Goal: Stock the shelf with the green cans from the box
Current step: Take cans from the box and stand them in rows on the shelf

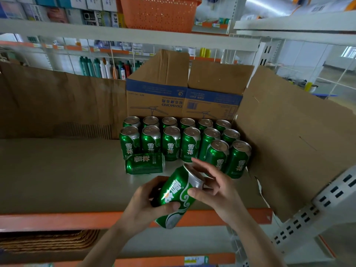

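Both my hands hold one green can (178,195) tilted over the shelf's front edge. My left hand (148,207) grips its lower body, and my right hand (215,187) holds its silver top end with thumb and fingers. Behind it, several green cans (170,142) stand upright in rows on the shelf (57,170). One more green can (145,163) lies on its side in front of the rows. The cardboard box (183,97) stands at the back of the shelf behind the cans; its inside is hidden.
Brown cardboard sheets line the shelf's back left (57,105) and right side (289,141). An orange basket (159,12) sits on the shelf above. A wicker tray (48,241) lies on the lower shelf. A white perforated upright (317,205) stands at right.
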`<control>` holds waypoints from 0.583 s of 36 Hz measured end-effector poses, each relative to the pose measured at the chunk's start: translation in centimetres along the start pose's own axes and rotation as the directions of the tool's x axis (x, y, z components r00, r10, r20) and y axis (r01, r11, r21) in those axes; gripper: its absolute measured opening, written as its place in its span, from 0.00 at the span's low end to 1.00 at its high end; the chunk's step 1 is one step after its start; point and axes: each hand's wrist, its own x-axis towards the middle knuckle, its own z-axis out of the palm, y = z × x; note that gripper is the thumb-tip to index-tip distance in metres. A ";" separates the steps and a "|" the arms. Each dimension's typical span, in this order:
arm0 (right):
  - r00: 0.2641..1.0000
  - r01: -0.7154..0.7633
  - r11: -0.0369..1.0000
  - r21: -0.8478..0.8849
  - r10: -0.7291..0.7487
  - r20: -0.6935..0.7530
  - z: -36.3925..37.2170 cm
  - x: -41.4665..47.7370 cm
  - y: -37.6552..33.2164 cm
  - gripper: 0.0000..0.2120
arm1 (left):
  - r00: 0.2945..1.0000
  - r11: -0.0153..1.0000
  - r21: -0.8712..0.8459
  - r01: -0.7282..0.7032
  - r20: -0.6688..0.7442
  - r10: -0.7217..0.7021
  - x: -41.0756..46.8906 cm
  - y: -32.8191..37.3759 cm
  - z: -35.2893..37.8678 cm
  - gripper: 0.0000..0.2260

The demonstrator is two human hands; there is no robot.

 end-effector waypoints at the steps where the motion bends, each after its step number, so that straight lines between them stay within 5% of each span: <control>1: 1.000 -0.002 1.000 0.025 0.002 -0.020 0.1 -0.1 0.3 0.36 | 1.000 1.000 -0.020 0.002 -0.010 -0.002 0.0 0.0 0.1 0.26; 21: 0.955 0.138 0.977 0.163 -0.088 -0.283 2.1 -0.1 1.3 0.25 | 0.999 0.955 -0.297 -0.015 -0.042 0.003 -0.1 1.6 2.3 0.27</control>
